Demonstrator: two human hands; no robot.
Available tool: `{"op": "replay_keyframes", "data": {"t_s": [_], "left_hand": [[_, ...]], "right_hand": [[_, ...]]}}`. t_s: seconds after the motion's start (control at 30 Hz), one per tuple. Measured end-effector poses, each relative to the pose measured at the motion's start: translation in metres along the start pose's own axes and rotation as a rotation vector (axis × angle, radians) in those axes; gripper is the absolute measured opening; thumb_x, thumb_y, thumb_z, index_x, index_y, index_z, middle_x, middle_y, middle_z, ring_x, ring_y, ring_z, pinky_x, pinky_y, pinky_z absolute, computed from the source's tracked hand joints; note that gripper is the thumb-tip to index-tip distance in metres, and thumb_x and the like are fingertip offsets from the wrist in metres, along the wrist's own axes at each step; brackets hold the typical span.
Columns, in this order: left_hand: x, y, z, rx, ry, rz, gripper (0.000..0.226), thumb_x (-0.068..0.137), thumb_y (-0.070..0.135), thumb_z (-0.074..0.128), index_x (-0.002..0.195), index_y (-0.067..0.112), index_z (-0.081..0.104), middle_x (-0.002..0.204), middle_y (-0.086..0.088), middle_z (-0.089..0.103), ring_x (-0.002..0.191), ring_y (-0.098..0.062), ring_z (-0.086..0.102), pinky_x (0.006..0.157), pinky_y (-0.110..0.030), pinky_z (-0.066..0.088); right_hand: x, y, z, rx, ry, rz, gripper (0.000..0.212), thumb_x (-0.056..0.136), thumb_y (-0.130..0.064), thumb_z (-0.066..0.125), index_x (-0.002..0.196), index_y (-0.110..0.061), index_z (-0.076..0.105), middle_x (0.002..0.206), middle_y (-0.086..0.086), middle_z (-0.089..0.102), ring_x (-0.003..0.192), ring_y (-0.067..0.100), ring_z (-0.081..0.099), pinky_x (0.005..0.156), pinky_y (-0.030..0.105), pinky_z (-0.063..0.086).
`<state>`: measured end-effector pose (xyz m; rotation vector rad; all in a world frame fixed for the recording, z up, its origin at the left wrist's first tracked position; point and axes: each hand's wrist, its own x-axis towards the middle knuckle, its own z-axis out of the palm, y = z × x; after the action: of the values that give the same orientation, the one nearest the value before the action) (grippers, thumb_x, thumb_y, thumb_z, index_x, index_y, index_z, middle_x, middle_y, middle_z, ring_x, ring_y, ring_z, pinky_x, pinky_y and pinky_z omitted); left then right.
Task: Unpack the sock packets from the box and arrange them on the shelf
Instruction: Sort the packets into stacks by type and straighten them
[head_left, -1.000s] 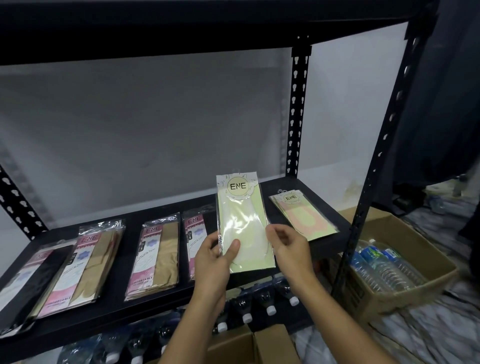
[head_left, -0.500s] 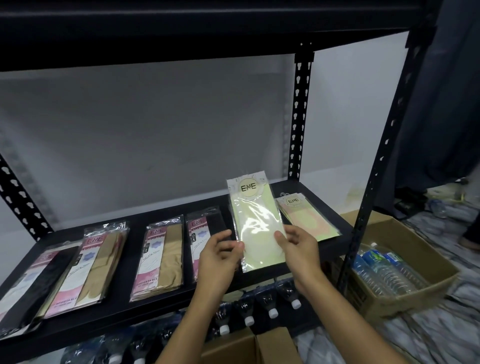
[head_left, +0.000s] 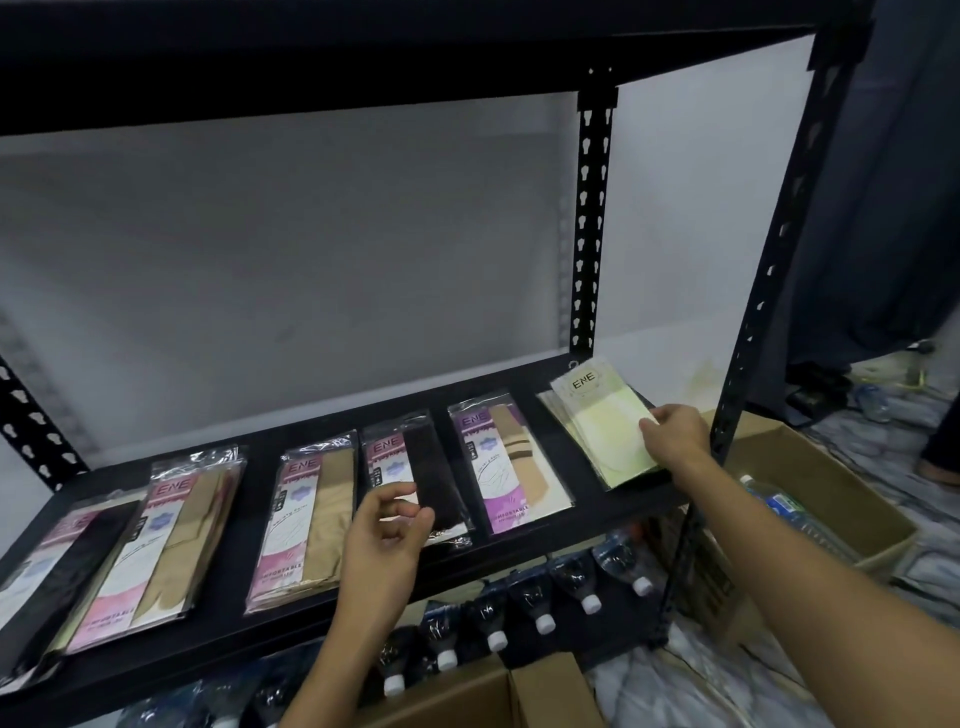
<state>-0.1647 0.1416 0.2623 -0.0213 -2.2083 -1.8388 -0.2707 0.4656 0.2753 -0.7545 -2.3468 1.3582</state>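
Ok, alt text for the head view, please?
The right hand lays a pale yellow sock packet on the pile at the right end of the black shelf. The left hand hovers empty before a packet of black socks.

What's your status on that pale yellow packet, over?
Right hand grip on pale yellow packet, laying it on right-end stack. Left hand empty, off shelf. Nothing in the way.

Capped water bottles (head_left: 545, 603) lie in a row beneath the black board; more bottled water (head_left: 789, 512) fills an open carton (head_left: 852, 483) on the marbled floor (head_left: 909, 597) at right
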Motion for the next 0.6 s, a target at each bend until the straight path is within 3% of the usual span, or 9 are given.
{"op": "replay_keyframes", "data": {"t_s": [0.17,0.3,0.4,0.6], "left_hand": [[0.001,-0.007,-0.007,-0.003,0.013,0.001,0.022,0.088,0.014,0.069,0.104,0.027,0.062,0.091,-0.005,0.065,0.086,-0.025,0.062,0.078,-0.033,0.049],[0.001,-0.005,-0.01,0.009,0.023,0.031,0.023,0.087,0.009,0.07,0.105,0.021,0.062,0.089,-0.007,0.065,0.075,-0.015,0.06,0.074,-0.03,0.048],[0.001,-0.002,-0.014,0.008,0.028,0.047,0.022,0.087,0.007,0.069,0.105,0.019,0.062,0.087,-0.007,0.064,0.066,-0.008,0.056,0.069,-0.031,0.046],[0.005,-0.004,-0.019,0.029,0.053,0.04,0.022,0.089,0.008,0.065,0.104,0.024,0.061,0.088,-0.001,0.063,0.073,-0.016,0.057,0.07,-0.041,0.05]], "right_hand": [[0.009,0.004,0.008,-0.127,-0.003,0.016,0.023,0.087,-0.019,0.057,0.101,-0.005,0.069,0.105,0.018,0.066,0.09,0.032,0.059,0.074,0.031,0.048],[0.004,0.004,0.009,-0.232,0.029,0.027,0.026,0.091,-0.017,0.056,0.112,-0.006,0.065,0.122,0.026,0.052,0.12,0.038,0.042,0.096,0.039,0.04],[0.002,0.005,0.011,-0.294,0.082,-0.073,0.028,0.091,-0.014,0.056,0.118,-0.007,0.064,0.124,0.02,0.053,0.123,0.038,0.034,0.101,0.044,0.033],[-0.026,-0.012,0.027,-0.192,0.101,-0.282,0.025,0.088,-0.017,0.059,0.112,-0.011,0.065,0.117,0.011,0.062,0.117,0.034,0.041,0.098,0.045,0.035]]}}
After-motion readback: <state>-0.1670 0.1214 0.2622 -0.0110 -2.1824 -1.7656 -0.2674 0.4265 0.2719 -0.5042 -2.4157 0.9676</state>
